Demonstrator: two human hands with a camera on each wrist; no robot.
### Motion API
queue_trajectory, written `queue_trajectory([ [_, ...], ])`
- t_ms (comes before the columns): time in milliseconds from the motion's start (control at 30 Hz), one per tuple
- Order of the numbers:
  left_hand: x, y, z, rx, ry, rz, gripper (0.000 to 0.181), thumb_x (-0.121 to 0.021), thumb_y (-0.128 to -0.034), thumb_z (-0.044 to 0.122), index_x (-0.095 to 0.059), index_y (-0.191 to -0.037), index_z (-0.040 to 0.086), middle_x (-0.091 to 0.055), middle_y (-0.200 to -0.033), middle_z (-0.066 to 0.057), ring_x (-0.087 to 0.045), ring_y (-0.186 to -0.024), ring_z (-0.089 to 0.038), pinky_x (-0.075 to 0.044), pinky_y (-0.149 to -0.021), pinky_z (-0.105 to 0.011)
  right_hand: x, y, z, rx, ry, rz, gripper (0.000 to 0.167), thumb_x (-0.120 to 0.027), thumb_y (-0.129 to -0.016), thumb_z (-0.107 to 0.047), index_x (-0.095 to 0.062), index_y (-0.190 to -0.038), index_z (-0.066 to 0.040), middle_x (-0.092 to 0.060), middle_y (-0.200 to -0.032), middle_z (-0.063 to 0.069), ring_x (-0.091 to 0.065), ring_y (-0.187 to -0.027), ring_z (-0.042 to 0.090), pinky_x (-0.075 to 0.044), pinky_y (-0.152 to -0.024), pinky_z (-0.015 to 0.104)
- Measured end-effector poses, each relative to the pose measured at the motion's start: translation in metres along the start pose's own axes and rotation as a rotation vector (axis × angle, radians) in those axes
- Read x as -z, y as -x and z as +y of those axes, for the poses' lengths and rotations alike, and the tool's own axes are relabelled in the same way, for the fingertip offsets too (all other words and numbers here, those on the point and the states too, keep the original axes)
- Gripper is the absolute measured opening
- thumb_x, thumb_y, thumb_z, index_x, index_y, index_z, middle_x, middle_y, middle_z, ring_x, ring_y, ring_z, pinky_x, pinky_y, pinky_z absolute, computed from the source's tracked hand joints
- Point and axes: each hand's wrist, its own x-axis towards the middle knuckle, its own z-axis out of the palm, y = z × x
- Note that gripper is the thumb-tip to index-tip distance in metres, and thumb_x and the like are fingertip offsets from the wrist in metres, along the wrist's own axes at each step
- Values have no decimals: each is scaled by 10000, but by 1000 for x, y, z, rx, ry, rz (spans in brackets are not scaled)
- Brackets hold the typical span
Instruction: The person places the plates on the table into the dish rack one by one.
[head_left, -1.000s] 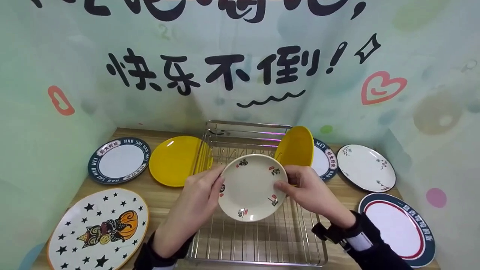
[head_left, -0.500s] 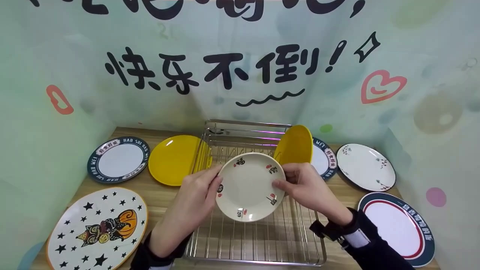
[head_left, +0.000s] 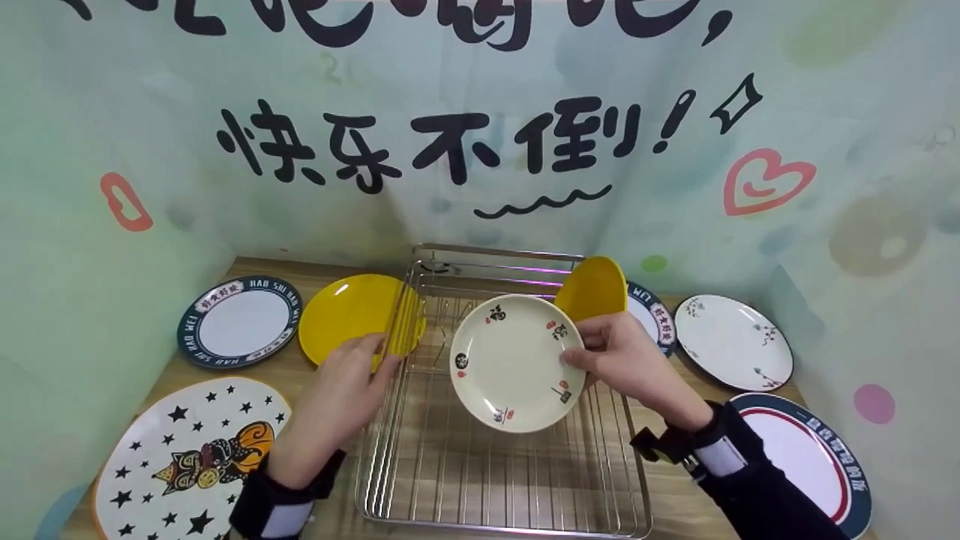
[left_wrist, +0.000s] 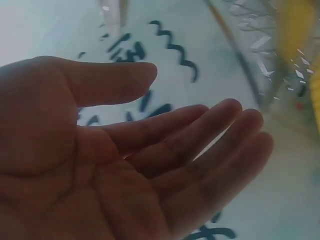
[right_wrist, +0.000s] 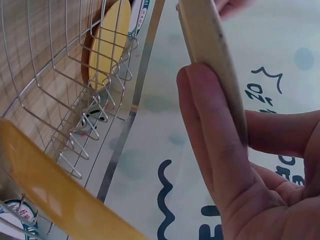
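In the head view, a small cream plate with red and black motifs around its rim is held above the wire dish rack. My right hand pinches its right edge, thumb on the face and fingers behind; the right wrist view shows the plate edge-on between them. My left hand is off the plate, beside the rack's left side. Its fingers are relaxed and hold nothing in the left wrist view. A yellow plate stands tilted in the rack's back right.
Left of the rack lie a yellow plate, a blue-rimmed plate and a large star-patterned plate. On the right are a blossom plate, a red-ringed plate and a partly hidden blue-rimmed plate. A printed backdrop stands behind.
My left hand has let go of the cream plate and moved left to the rack's side. The plate, now in my right hand alone, has shifted slightly right and up.
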Motion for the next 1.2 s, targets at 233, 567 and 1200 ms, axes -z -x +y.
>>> queue_trajectory([
  [233, -11, -6, -22, 78, -25, -98, 267, -586, -979, 105, -593, -1155, -95, -649, -904, -164, -605, -765, -274, -561, -667, -407, 11, -2, -4, -25, 81, 29, 156, -655, -896, 2, -715, -1033, 49, -726, -825, 117, -694, -643, 250, -587, -542, 368],
  [567, -26, 0, -25, -5, -151, -18, 120, -534, -948, -14, -615, -997, -87, -516, -619, -70, -534, -517, -219, -484, -426, -347, 42, -14, -27, -30, 368, 110, 75, -652, -815, 42, -726, -813, 31, -641, -608, 54, -573, -508, 160, -461, -424, 220],
  [1200, -31, 1, -29, -67, -251, 23, 246, -515, -886, -100, -577, -1104, -193, -481, -565, -94, -486, -436, -200, -411, -337, -259, 48, -40, -53, 18, 699, 137, 205, -395, -619, 132, -501, -583, -39, -532, -544, 67, -475, -426, 157, -390, -367, 292],
])
